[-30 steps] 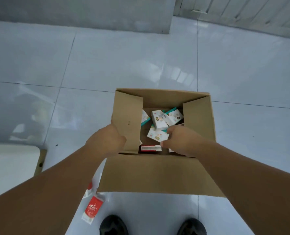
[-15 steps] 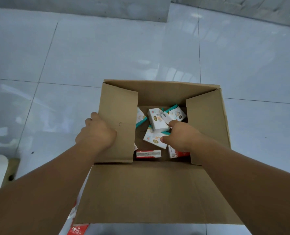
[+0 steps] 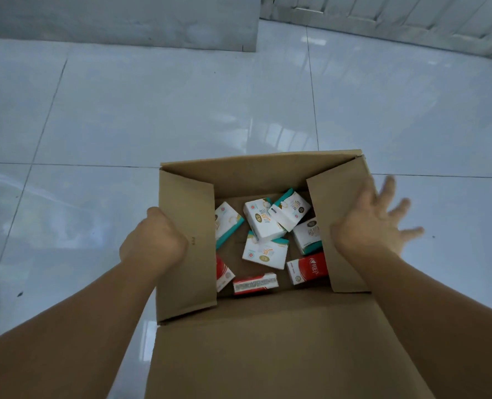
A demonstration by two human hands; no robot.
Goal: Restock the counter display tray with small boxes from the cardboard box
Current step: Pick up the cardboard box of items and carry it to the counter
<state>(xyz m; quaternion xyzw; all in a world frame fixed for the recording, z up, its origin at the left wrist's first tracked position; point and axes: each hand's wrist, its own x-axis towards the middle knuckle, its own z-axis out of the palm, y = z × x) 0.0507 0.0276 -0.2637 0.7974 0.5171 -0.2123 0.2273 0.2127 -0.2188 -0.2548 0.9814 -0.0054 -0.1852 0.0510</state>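
Head view: I judge the main risk is the side flaps springing back over the opening. Left hand (image 3: pixel 155 243) is curled on the left flap (image 3: pixel 185 246); right hand (image 3: pixel 374 223), fingers spread, holds nothing. Carton (image 3: pixel 267 341) sits on the floor; white-teal and red boxes (image 3: pixel 264 251) lie jumbled inside.

The left flap (image 3: pixel 185 249) hid parts of two small boxes (image 3: pixel 224 223); the right hand (image 3: pixel 374 223) was motion-blurred.
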